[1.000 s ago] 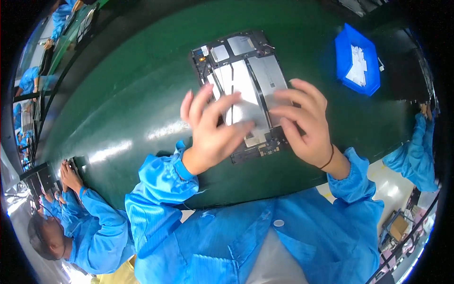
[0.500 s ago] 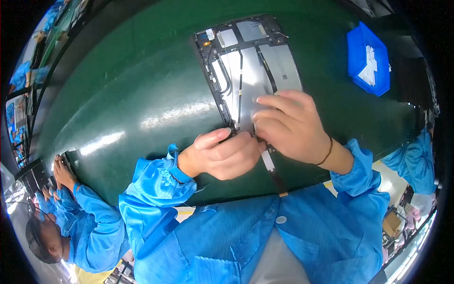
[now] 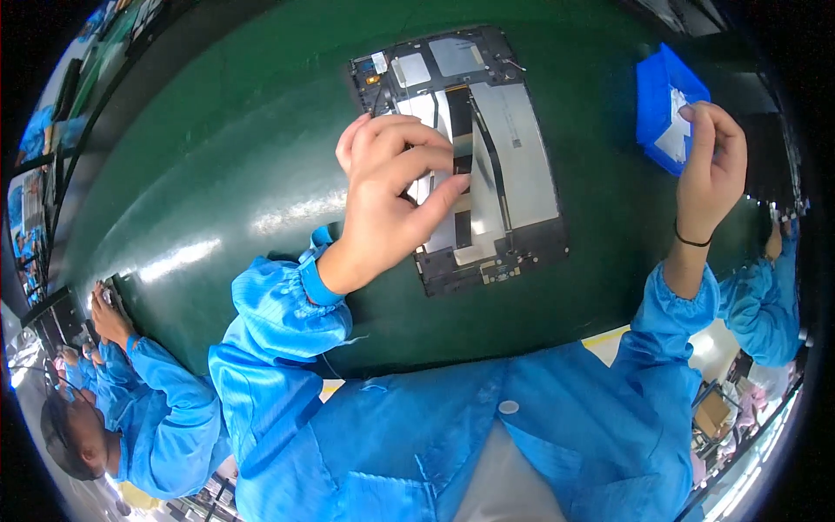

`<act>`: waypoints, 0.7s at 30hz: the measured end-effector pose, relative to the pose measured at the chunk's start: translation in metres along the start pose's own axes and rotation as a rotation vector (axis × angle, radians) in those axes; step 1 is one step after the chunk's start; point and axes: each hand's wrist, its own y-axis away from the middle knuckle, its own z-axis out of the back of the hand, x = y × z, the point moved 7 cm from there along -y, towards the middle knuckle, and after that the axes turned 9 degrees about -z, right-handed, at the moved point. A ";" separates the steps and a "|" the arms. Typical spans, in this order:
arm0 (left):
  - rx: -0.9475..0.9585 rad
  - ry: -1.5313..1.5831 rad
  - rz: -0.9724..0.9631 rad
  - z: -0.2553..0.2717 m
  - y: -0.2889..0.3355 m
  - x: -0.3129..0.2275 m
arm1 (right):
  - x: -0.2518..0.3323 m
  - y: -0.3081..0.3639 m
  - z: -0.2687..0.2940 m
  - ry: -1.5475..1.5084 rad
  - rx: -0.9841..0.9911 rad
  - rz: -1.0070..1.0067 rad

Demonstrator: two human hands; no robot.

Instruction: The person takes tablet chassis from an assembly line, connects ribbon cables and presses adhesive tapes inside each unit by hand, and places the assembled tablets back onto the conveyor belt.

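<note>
An opened tablet (image 3: 526, 157) lies on the green bench with its inside showing: silvery panels, a black frame and dark cables. My left hand (image 3: 383, 178) is over its left half. Thumb and fingers close on a broad black ribbon cable (image 3: 463, 217) with pale patches, which runs down the middle of the tablet; the fingertips pass behind its edge. My right hand (image 3: 715, 161) is at the blue bin (image 3: 651, 100), thumb and forefinger pinched together by the white slips (image 3: 671, 141) inside. Whatever is between those fingertips is too small to make out.
The green bench top (image 3: 252, 139) spreads around the tablet. At far left a co-worker (image 3: 165, 418) in a blue smock handles something at the bench edge. Another blue sleeve (image 3: 761, 304) shows at far right, near boxes and shelving.
My right hand has left the tablet and moved right to the blue bin. My left hand has moved up the tablet. The strip that hung past the near edge is no longer there.
</note>
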 end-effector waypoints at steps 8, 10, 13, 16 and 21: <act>-0.052 -0.072 0.025 0.003 0.004 0.003 | 0.037 -0.030 -0.019 0.472 -0.034 0.304; -0.041 -0.076 0.032 0.001 0.005 0.004 | 0.014 -0.035 0.010 0.519 -0.126 0.250; -0.017 -0.074 0.042 -0.003 0.004 0.006 | -0.017 -0.027 0.035 0.713 -0.135 0.233; -0.017 -0.075 0.031 -0.002 0.004 0.004 | -0.034 -0.013 0.032 0.965 -0.036 0.183; 0.003 -0.067 0.050 -0.006 0.004 0.007 | 0.035 0.023 -0.007 0.572 0.097 0.450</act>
